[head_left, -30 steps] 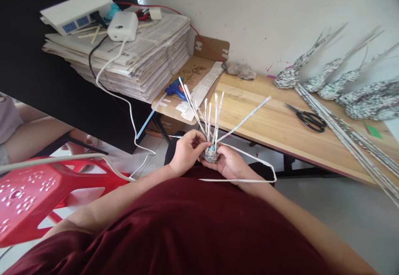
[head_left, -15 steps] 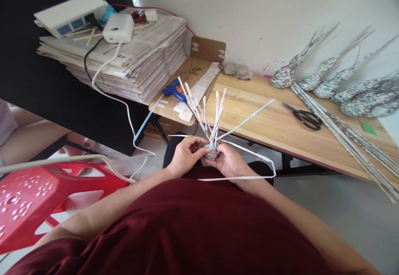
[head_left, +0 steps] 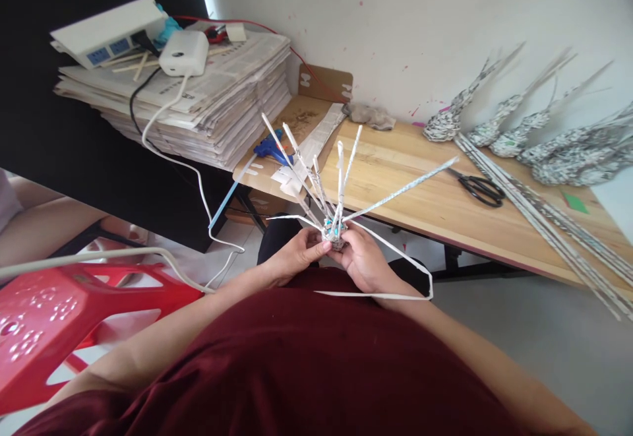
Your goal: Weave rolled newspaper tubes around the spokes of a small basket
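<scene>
left hand (head_left: 299, 252), right hand (head_left: 364, 258): both gripping small woven base (head_left: 336, 239), frame centre | newspaper stack (head_left: 232, 90): upper left | black scissors (head_left: 472, 185): right | red stool (head_left: 59, 304): lower left

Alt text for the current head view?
Left hand and right hand hold a small woven paper base, its rods splayed. On the wooden table beyond: black-handled scissors, long paper rods, woven pieces; stacked newspapers at left.

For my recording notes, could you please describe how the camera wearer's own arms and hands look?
The left hand and right hand are bare, without gloves, and no watch or bracelet shows. The forearms are uncovered too; the top is dark red.
</scene>
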Tool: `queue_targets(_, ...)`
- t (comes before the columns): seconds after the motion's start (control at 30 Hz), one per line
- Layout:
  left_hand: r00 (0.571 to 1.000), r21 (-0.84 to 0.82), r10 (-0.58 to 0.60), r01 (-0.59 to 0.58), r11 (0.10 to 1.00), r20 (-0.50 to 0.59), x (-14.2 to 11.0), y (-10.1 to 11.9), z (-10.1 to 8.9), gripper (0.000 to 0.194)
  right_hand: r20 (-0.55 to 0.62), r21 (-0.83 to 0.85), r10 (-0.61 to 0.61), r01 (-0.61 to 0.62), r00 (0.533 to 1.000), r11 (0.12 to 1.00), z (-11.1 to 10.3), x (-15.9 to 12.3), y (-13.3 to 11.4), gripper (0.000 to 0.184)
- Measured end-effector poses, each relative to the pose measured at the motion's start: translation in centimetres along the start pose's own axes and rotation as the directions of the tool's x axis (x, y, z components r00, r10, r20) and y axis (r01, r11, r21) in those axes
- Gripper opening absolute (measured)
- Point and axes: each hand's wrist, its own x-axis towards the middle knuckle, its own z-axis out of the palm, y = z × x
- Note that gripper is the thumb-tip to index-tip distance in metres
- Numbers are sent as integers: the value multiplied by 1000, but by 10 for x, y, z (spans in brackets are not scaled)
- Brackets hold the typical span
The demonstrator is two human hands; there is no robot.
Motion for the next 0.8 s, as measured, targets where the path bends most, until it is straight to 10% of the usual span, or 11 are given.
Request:
queue_targets(0.13, 987, -193, 33, -1, 981, 159, 4, -4, 3, 71, 47, -2, 44, -44, 998, 999, 1, -3, 1, 25)
queue_targets(0.33, 993, -294, 72, -40, 955, 98, 5, -6, 8, 76, 51, -45, 15, -13, 999, 999, 1, -4, 1, 32)
queue_targets(0.8, 969, -128, 205, -188, 974, 139, 3, 0, 5, 72, 44, -44, 59, -57, 997, 997, 0, -9, -1, 38)
